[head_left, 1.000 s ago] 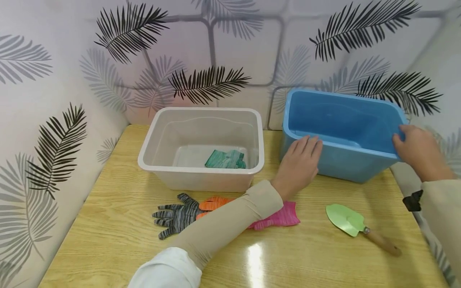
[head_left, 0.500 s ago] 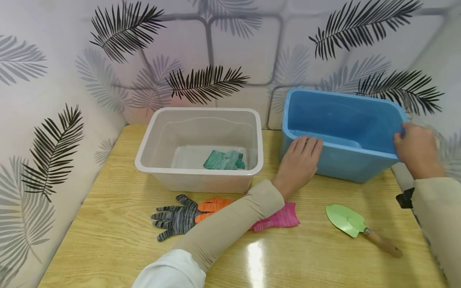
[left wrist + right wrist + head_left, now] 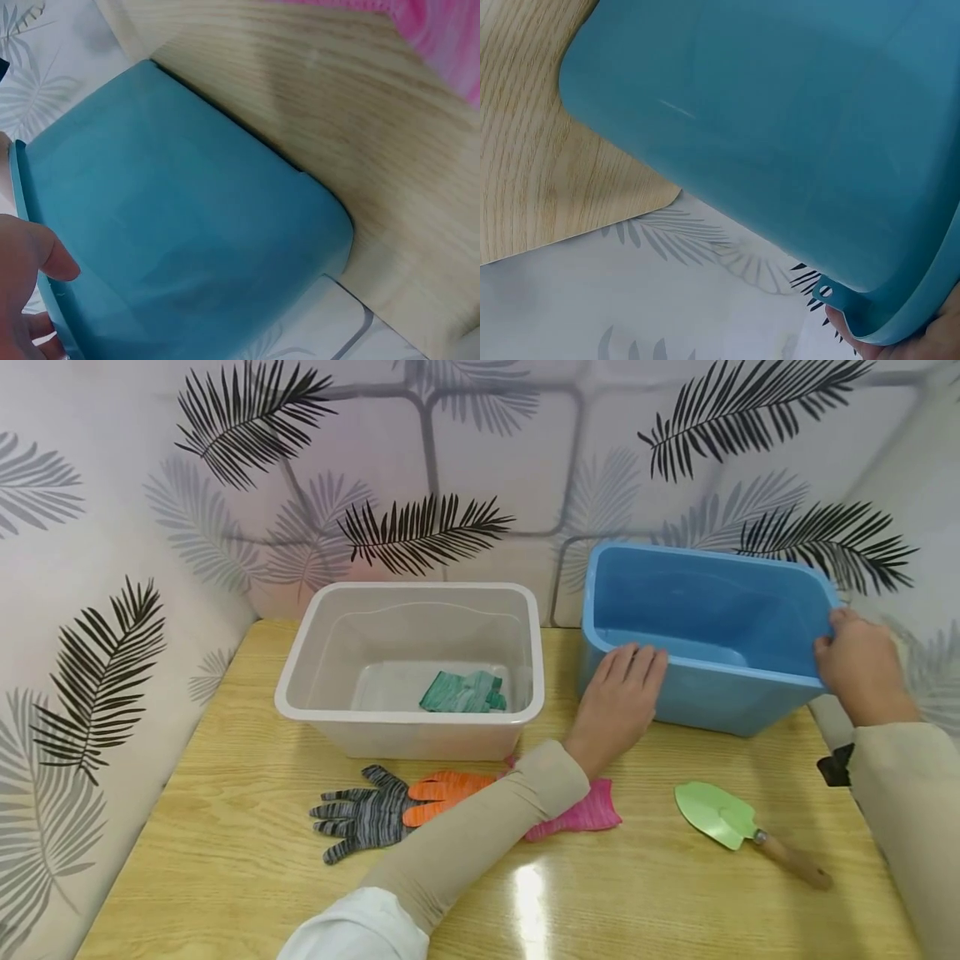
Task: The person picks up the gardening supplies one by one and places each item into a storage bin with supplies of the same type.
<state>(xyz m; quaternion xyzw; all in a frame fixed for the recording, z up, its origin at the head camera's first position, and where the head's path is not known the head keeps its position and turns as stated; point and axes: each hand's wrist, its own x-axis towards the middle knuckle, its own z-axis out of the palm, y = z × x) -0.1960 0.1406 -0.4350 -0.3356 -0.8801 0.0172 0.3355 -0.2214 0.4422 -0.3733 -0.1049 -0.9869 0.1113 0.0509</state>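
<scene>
A blue plastic bin (image 3: pixel 705 700) stands at the back right of the table. My left hand (image 3: pixel 615 706) holds its front rim near the left corner. In the left wrist view, the thumb (image 3: pixel 61 259) lies on the outer wall and the other fingers hook over the rim. At the bin's right end, my right hand (image 3: pixel 862 668) grips the rim. The right wrist view shows only part of this hand (image 3: pixel 930 337) under the rim, beside a small tab with a hole (image 3: pixel 826 290).
A beige bin (image 3: pixel 427 735) to the left contains a green glove (image 3: pixel 461 692). Grey striped (image 3: pixel 367 817), orange (image 3: pixel 442 792) and pink gloves (image 3: pixel 588 810) lie in front, partly behind my left sleeve. A green trowel (image 3: pixel 720 814) with a wooden handle lies at right. A patterned wall is behind.
The head view has shifted slightly, so the scene sits a little further left. Both hands stay on the blue bin's rim, and the bin keeps its place on the table.
</scene>
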